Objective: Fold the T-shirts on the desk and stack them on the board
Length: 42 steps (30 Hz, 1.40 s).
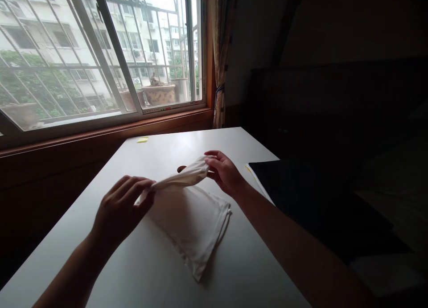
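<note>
A white cloth, thin and partly folded, lies on the white table with its far edge lifted. My left hand pinches the left end of that raised edge between thumb and fingers. At the other end, my right hand grips the cloth's far right corner. Between the two hands the edge is gathered into a loose, slanting roll, higher on the right. The near part of the cloth rests on the tabletop and comes to a point toward me. Whether it is a bag or a garment I cannot tell.
The white table reaches toward a barred window. A yellow sticky note lies near its far left corner, and a round dark hole sits behind the cloth. A dark flat item covers the right edge. A curtain hangs beyond.
</note>
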Available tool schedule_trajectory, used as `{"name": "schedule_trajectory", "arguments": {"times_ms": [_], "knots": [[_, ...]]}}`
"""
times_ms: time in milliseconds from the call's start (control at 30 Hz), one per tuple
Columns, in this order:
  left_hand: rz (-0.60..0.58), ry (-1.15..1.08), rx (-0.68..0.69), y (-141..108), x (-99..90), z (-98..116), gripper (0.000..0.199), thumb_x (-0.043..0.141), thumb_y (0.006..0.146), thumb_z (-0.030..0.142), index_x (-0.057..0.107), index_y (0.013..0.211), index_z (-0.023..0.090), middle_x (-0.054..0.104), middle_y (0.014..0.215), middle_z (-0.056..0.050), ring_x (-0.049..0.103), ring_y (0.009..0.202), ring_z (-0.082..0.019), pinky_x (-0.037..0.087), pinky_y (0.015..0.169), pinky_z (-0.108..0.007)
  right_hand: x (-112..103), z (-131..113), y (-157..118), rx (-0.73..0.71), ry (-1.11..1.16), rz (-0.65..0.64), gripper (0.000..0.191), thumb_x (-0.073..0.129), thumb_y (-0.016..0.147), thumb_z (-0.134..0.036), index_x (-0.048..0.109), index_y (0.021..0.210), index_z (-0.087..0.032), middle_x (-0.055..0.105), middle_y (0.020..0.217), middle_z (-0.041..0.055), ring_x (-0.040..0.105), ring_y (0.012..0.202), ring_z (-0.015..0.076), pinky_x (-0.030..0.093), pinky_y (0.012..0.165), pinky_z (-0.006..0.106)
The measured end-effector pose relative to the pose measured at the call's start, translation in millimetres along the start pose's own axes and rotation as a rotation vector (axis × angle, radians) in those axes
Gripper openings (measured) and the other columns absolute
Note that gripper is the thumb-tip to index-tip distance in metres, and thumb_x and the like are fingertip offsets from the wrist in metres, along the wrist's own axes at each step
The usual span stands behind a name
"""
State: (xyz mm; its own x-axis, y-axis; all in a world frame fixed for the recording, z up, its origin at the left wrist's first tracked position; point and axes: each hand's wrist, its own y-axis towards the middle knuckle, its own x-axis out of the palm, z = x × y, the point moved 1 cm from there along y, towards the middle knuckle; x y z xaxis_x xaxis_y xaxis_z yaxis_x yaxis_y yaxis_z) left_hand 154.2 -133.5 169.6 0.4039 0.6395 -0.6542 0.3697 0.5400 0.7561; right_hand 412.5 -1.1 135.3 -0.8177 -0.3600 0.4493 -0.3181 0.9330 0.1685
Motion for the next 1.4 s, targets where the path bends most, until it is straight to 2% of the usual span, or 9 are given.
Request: {"name": "schedule_trajectory", "arguments": {"times_ms": [167, 300, 500, 700, 867, 1000, 1100, 1233, 1400], "knots": [[-0.13, -0.084, 0.144, -9, 1.9, 31, 0.027, 0.069, 0.088, 0.007, 0.062, 0.11, 0.021, 0.069, 0.097, -0.003, 0.059, 0.085, -0.019, 0.05, 0.076, -0.034, -3, -18, -23, 0.014, -0.144, 0.002, 0.027, 0.072, 0.081, -0.029, 0.063, 0.107, -0.023, 0.064, 0.094, -0.0003, 0.063, 0.081, 0.0154, 0.056, 0.065, 0.027], [-0.361, -0.126, 0.209, -42, 33.6, 62, 0.016, 0.062, 0.092, 0.01, 0.062, 0.104, 0.019, 0.066, 0.09, -0.003, 0.055, 0.08, -0.02, 0.046, 0.069, -0.036, -41, 7, -55, 0.188, -0.333, 0.075, 0.029, 0.07, 0.082, -0.031, 0.06, 0.109, -0.024, 0.059, 0.089, -0.002, 0.06, 0.076, 0.0145, 0.054, 0.06, 0.026], [-0.486, -0.131, 0.246, -69, 64.7, 86, 0.01, 0.058, 0.091, 0.01, 0.056, 0.087, 0.019, 0.059, 0.08, -0.002, 0.049, 0.073, -0.02, 0.042, 0.065, -0.036, -86, 48, -80, 0.342, -0.521, 0.156, 0.03, 0.064, 0.079, -0.029, 0.054, 0.107, -0.024, 0.053, 0.082, -0.0042, 0.06, 0.072, 0.0162, 0.055, 0.058, 0.03], [-0.622, -0.265, 0.272, -74, 63.8, 96, 0.01, 0.066, 0.087, 0.02, 0.056, 0.084, 0.022, 0.059, 0.08, -0.001, 0.051, 0.074, -0.019, 0.044, 0.064, -0.035, -102, 51, -89, 0.283, -1.145, 0.077, 0.026, 0.06, 0.078, -0.021, 0.06, 0.104, -0.023, 0.059, 0.073, -0.0041, 0.058, 0.064, 0.0148, 0.043, 0.058, 0.026], [-0.599, -0.352, 0.164, -59, 57.5, 84, 0.009, 0.056, 0.097, 0.026, 0.064, 0.094, 0.023, 0.065, 0.083, -0.003, 0.058, 0.078, -0.02, 0.05, 0.069, -0.034, -105, 33, -93, 0.255, -1.463, -0.04, 0.029, 0.063, 0.078, -0.021, 0.063, 0.107, -0.023, 0.064, 0.074, -0.0016, 0.059, 0.066, 0.0176, 0.043, 0.062, 0.029], [-0.562, -0.261, 0.049, -50, 75.5, 63, 0.03, 0.045, 0.105, 0.029, 0.061, 0.13, 0.024, 0.067, 0.128, -0.008, 0.062, 0.115, -0.023, 0.053, 0.095, -0.041, -80, 29, -89, -0.131, -1.524, -0.078, 0.023, 0.059, 0.086, -0.017, 0.066, 0.107, -0.021, 0.069, 0.098, 0.0062, 0.064, 0.092, 0.0228, 0.05, 0.084, 0.036], [-0.64, -0.095, -0.009, -58, 100.8, 48, 0.043, 0.039, 0.107, 0.039, 0.053, 0.144, 0.021, 0.052, 0.151, -0.01, 0.046, 0.14, -0.029, 0.043, 0.112, -0.052, -52, 47, -89, -0.351, -1.435, -0.342, 0.034, 0.045, 0.095, -0.013, 0.067, 0.12, -0.021, 0.068, 0.122, 0.009, 0.059, 0.119, 0.0216, 0.045, 0.105, 0.037], [-0.777, 0.007, -0.098, -80, 121.6, 22, 0.062, 0.033, 0.105, 0.055, 0.036, 0.156, 0.021, 0.033, 0.162, -0.01, 0.03, 0.15, -0.032, 0.033, 0.118, -0.059, -37, 77, -97, -0.257, -1.527, -0.574, 0.052, 0.045, 0.103, -0.041, 0.046, 0.151, -0.022, 0.041, 0.159, 0.0089, 0.033, 0.148, 0.0259, 0.025, 0.123, 0.045], [-0.86, 0.041, -0.236, -98, 114.8, -8, 0.07, 0.027, 0.103, 0.064, 0.023, 0.16, 0.025, 0.019, 0.166, -0.007, 0.018, 0.153, -0.033, 0.019, 0.122, -0.062, -63, 78, -91, -0.049, -1.659, -0.515, 0.06, 0.037, 0.104, -0.051, 0.029, 0.16, -0.029, 0.023, 0.167, 0.0029, 0.017, 0.155, 0.0285, 0.015, 0.125, 0.054]]}}
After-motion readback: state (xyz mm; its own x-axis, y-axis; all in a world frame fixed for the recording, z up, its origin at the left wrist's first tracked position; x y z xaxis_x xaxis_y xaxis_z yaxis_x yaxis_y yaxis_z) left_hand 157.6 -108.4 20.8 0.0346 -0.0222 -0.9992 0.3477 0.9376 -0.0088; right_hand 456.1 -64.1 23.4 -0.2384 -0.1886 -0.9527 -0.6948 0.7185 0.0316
